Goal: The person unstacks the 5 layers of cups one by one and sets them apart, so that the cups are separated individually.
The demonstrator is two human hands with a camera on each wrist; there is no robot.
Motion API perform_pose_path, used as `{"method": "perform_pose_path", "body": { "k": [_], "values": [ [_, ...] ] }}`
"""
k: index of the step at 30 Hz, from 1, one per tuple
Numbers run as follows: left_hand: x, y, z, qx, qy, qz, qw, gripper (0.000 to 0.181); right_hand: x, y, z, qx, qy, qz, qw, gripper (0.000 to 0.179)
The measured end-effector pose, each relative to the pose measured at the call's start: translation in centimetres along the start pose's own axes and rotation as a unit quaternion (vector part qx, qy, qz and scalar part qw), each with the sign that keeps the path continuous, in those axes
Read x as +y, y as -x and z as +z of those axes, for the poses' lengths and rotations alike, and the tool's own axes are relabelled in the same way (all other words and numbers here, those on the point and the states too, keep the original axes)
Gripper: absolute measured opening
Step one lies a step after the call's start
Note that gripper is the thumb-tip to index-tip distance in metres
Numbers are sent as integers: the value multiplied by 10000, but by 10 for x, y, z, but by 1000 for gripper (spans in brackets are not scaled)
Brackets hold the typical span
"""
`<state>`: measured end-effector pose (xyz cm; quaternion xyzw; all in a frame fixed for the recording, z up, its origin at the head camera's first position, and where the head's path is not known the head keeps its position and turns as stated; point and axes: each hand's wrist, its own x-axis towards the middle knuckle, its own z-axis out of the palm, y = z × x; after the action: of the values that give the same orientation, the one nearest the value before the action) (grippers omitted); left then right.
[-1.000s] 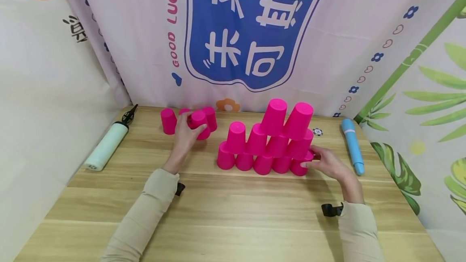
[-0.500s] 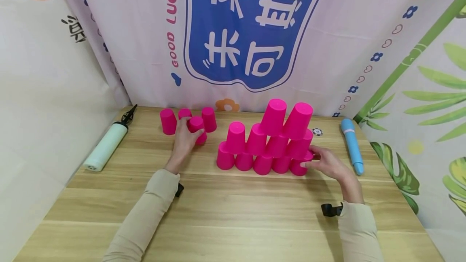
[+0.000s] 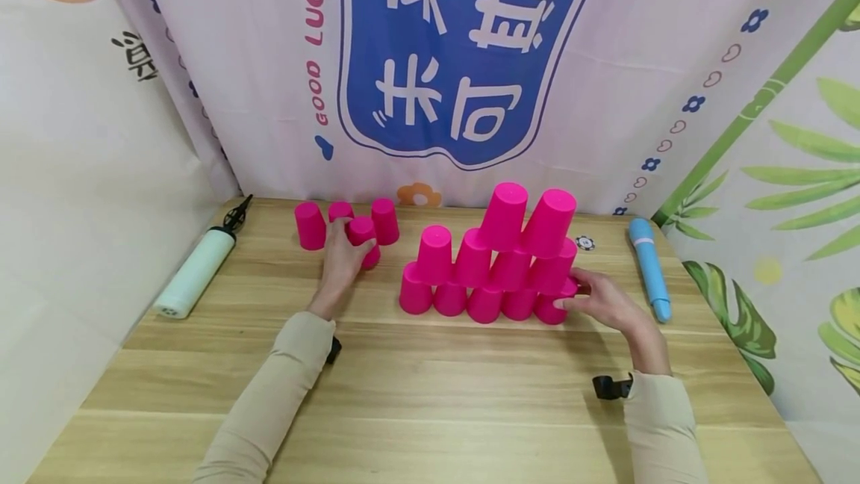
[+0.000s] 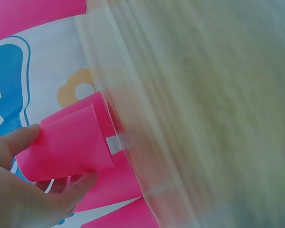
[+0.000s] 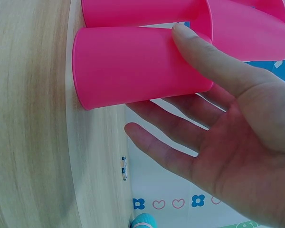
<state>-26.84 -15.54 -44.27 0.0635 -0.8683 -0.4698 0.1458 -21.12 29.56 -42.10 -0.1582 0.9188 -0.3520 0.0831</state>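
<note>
On the left of the table, my left hand [image 3: 341, 258] grips a pink cup [image 3: 365, 233], its base up, with the thumb on one side and fingers on the other. In the left wrist view this held cup [image 4: 69, 145] overlaps other pink cups behind it; whether its rim touches the table I cannot tell. My right hand [image 3: 603, 305] holds the bottom right cup [image 5: 137, 66] of a pink cup pyramid [image 3: 472, 260], thumb in front and some fingers behind. The pyramid has two full-looking lower rows and two cups [image 3: 505, 216] on top at the right.
Three more upside-down cups, including a far-left cup [image 3: 310, 225], stand around the left hand. A pale green hand pump [image 3: 197, 272] lies at the left edge. To the right are a light blue tube-shaped object [image 3: 649, 269] and a small round chip [image 3: 586, 243]. A printed curtain [image 3: 269, 95] hangs behind.
My left hand has brought its cup a little toward me and to the left, away from the cups behind, and then nearly stopped. The right hand and pyramid have stayed put.
</note>
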Motion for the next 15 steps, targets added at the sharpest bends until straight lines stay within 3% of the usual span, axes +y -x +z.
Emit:
{"method": "perform_pose_path", "body": {
  "k": [10, 15],
  "values": [
    [-6, -3, 0, -26, -125, -164, 9998, 59, -1, -1, -1, 16, 60, -15, 10000, 59],
    [-8, -3, -1, -84, -163, -92, 9998, 57, -1, 0, -1, 15, 75, -25, 10000, 60]
  ]
}}
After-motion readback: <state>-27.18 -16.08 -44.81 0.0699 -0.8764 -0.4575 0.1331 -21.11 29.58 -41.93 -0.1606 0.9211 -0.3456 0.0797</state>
